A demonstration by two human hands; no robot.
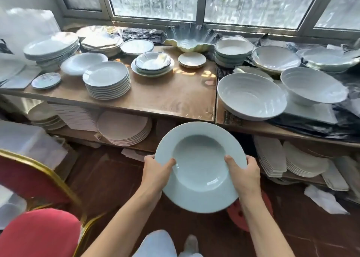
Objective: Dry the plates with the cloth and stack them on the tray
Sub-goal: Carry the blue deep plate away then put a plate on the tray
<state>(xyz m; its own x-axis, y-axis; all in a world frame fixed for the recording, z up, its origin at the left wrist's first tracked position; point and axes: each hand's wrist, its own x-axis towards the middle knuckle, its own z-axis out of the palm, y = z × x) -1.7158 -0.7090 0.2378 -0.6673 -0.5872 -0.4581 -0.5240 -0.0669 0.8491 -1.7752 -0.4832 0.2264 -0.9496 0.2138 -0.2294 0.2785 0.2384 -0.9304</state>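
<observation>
I have the plate [200, 167] held by both rims, left hand [157, 171] and right hand [244, 173] each in a thumb-over grip, low before the counter [175, 99]; no cloth or tray shows, so finding the cloth comes next.

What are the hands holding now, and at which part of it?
Both hands hold one pale deep plate by its wide rim: the left hand on its left side, the right hand on its right side, thumbs on top.
</observation>
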